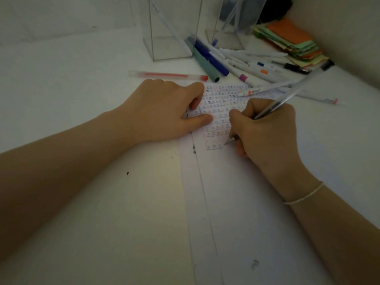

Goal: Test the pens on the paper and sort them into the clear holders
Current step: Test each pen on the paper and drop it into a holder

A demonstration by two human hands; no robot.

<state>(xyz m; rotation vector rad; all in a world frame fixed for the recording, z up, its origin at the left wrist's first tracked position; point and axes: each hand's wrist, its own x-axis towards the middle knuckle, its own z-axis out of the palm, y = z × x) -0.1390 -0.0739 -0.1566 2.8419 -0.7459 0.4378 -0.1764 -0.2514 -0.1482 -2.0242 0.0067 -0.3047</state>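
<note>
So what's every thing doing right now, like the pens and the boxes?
Right hand: grips the clear pen, tip on paper.
Clear pen: uncapped, slanted.
Left hand: rests on the paper.
Paper: flat, rows of scribbles at top.
Red pen: capped, lying flat.
Left clear holder: upright, one pen inside.
Right clear holder: upright, holds several pens.

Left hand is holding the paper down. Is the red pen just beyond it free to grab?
Probably yes. The red pen lies alone just past the left hand, nothing between them, but lifting that hand frees the paper.
</note>
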